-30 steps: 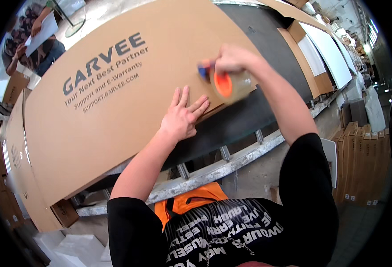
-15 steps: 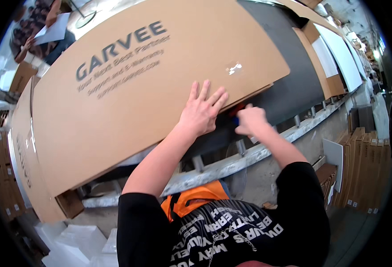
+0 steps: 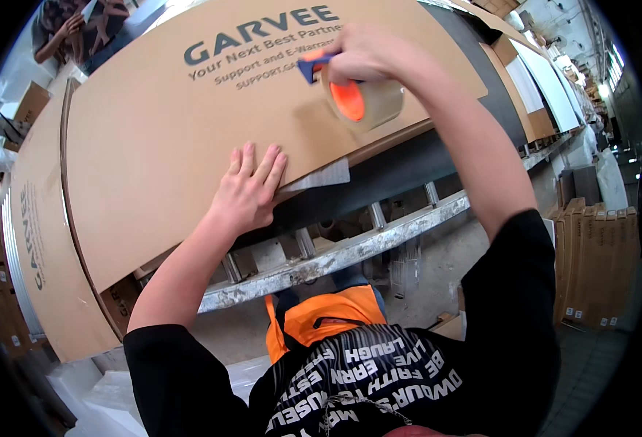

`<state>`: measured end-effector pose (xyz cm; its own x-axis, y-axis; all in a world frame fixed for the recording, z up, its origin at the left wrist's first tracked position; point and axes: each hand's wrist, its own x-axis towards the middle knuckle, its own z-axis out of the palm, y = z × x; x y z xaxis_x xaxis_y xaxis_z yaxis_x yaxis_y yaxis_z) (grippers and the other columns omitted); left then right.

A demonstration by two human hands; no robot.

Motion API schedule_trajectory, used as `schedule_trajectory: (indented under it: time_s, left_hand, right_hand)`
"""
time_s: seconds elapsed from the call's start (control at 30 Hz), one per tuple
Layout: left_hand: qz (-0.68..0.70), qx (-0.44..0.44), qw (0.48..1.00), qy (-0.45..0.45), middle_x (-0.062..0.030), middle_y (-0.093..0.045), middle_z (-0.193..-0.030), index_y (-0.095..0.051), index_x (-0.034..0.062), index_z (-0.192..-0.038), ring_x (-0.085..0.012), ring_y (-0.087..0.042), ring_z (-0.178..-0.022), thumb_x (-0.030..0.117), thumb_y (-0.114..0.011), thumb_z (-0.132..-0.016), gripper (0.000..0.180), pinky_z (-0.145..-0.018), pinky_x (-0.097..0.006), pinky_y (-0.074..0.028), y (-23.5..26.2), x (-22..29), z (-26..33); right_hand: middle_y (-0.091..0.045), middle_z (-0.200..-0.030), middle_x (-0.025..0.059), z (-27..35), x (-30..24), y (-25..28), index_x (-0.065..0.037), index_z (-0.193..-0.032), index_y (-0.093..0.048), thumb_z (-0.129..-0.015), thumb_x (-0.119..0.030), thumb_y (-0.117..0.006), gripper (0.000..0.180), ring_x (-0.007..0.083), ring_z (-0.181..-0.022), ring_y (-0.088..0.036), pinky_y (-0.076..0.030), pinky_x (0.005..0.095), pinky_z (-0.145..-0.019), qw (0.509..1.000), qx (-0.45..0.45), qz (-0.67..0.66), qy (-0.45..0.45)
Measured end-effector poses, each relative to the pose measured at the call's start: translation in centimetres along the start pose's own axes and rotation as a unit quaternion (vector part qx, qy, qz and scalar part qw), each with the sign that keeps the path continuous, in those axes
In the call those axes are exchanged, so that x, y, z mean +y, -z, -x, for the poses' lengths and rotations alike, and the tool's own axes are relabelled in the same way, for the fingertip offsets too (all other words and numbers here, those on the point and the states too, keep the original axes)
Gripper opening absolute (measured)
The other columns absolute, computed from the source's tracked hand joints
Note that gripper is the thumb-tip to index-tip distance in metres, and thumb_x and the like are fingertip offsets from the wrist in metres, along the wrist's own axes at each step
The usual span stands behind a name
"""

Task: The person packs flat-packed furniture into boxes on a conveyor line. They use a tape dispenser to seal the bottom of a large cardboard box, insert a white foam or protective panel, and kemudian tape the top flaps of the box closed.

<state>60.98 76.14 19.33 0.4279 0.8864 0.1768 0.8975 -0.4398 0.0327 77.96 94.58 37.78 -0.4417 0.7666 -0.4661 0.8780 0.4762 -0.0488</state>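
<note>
Large flat cardboard carton, brown with dark printing on top, lies across a roller conveyor with a worn metal side rail.

Left hand lies palm down on the carton's near edge, fingers spread and flat, pressing the board and gripping nothing.

Right hand is closed around a tape dispenser with a blue handle, an orange core and a roll of clear tape. It is held over the carton top near the near edge, to the right of the left hand. Whether the roll touches the board, I cannot tell.

A strip of clear tape lies over the carton's near edge just beside the left hand's fingertips.

More flat cartons stand on edge at far right. Other people sit at upper left, well apart.
</note>
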Motion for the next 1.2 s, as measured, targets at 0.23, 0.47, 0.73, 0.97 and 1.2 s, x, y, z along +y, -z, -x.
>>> schedule_trajectory:
  time_s: [0.23,0.47,0.73,0.97,1.2]
  left_hand:
    - [0.0,0.006,0.999,0.039,-0.0117,-0.045,-0.147,-0.046,0.0088,-0.142,-0.0445,-0.043,-0.132,0.02,-0.07,-0.07,0.078,-0.11,-0.055,-0.034,-1.6,0.5,2.8]
    - [-0.005,0.02,0.999,0.027,-0.0112,-0.046,-0.147,-0.047,0.0088,-0.141,-0.0435,-0.045,-0.129,0.021,-0.071,-0.069,0.077,-0.11,-0.055,-0.034,-2.3,0.2,3.3]
    - [-0.018,-0.059,0.993,0.104,-0.0191,-0.039,-0.149,-0.037,0.0012,-0.145,-0.0434,-0.036,-0.137,0.033,-0.077,-0.072,0.089,-0.116,-0.052,-0.026,7.7,-0.2,7.7]
    - [-0.006,0.041,0.986,0.159,-0.026,-0.043,-0.144,-0.043,-0.0057,-0.138,-0.0443,-0.039,-0.135,0.034,-0.079,-0.071,0.086,-0.116,-0.05,-0.028,0.2,-8.5,23.4]
    - [0.011,0.183,0.976,0.114,-0.0228,-0.057,-0.132,-0.058,-0.0041,-0.125,-0.0396,-0.052,-0.126,0.031,-0.079,-0.067,0.072,-0.111,-0.049,-0.036,-0.8,-6.1,20.7]
  right_hand:
    - [-0.067,-0.089,0.0217,8.1,1.9,-12.9,-0.01,-0.094,-0.074,-0.058,-0.028,-0.069,0.041,0.0344,-0.081,-0.068,-0.054,0.0431,-0.074,0.996,-0.053,0.054,0.035]
    - [-0.071,-0.089,0.0167,5.4,-1.1,-20.9,-0.004,-0.087,-0.075,-0.065,-0.031,-0.07,0.036,0.0321,-0.093,-0.066,-0.057,0.0392,-0.079,0.982,-0.04,0.178,0.049]
    - [-0.065,-0.109,0.0196,11.7,1.0,-27.0,-0.012,-0.111,-0.07,-0.066,-0.032,-0.066,0.049,0.034,-0.108,-0.062,-0.051,0.0437,-0.09,0.992,-0.103,0.069,-0.032]
    - [-0.06,-0.111,0.0168,14.8,-16.7,-10.9,-0.012,-0.123,-0.06,-0.069,-0.029,-0.063,0.057,0.0373,-0.097,-0.063,-0.051,0.0441,-0.083,0.966,0.176,-0.121,0.149]
    - [-0.066,-0.069,0.0223,2.1,-26.2,-10.1,0.001,-0.066,-0.069,-0.059,-0.027,-0.066,0.029,0.0335,-0.063,-0.064,-0.051,0.0394,-0.06,0.999,0.004,-0.02,0.035]
